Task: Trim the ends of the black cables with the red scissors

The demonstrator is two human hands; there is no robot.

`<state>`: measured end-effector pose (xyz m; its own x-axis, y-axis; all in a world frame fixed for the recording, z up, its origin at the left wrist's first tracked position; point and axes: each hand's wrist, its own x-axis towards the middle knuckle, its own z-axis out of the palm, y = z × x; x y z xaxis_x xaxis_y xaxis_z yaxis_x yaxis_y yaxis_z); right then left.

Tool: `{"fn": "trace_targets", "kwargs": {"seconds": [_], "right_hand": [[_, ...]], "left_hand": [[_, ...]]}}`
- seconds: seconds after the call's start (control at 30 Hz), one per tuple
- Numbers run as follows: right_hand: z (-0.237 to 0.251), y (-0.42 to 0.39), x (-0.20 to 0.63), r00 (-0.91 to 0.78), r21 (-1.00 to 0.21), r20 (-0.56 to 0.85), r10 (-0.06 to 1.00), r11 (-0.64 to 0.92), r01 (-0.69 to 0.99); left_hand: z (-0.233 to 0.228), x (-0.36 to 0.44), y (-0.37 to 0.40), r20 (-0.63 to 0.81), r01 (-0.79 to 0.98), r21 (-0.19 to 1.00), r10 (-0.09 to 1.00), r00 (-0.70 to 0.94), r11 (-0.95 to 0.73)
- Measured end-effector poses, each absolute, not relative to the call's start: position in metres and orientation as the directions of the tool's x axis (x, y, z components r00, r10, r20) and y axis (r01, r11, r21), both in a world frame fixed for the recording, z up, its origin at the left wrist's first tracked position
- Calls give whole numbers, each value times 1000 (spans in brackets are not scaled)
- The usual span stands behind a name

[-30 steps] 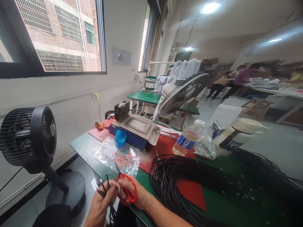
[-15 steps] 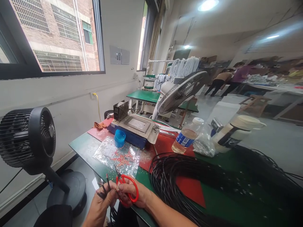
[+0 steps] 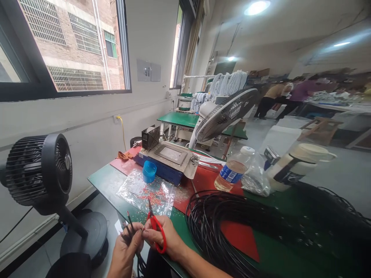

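Note:
My left hand (image 3: 126, 251) pinches a small bundle of thin black wires (image 3: 129, 226) whose tips point upward, at the near edge of the green table (image 3: 106, 179). My right hand (image 3: 164, 240) grips red-handled scissors (image 3: 155, 226), blades pointing up beside the wire tips. The two hands touch each other. A large coil of black cable (image 3: 232, 224) lies on the table just right of my right hand.
A clear plastic bag (image 3: 147, 191) with small red bits, a blue cup (image 3: 149, 171), a blue-based machine (image 3: 169, 156), a water bottle (image 3: 232, 173) and a white jug (image 3: 301, 164) stand beyond. A black floor fan (image 3: 40, 173) is left, a white fan (image 3: 224, 114) behind. People work far right.
The scissor handles have narrowed and the blades point more upright. Both hands stay together at the table edge; the view shifted slightly.

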<state>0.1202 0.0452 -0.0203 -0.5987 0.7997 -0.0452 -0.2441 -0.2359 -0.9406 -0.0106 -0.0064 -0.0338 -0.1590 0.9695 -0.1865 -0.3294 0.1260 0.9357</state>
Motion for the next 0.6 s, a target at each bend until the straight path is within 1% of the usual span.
{"fn": "trace_targets", "kwargs": {"seconds": [0.1,0.2,0.4,0.5,0.6], "right_hand": [[-20,43,121,-559,-972,-10,829,-140,-191],[-19,41,121,-547,-982,14,837,-90,-163],[-22,41,119,-505,-975,-21,863,-129,-180],[-21,43,119,-494,-971,-51,868,-159,-179],[-16,45,121,-450,-985,-46,892,-116,-129]], "left_hand": [[-37,-12,-5,-180,-316,942,965,-190,114],[-35,-10,-6,-187,-292,950,955,-229,116],[-24,-1,-9,-180,-272,958,926,-333,88],[-20,-1,-10,-203,-271,957,913,-353,108],[-19,-4,-10,-231,-246,958,909,-346,149]]}}
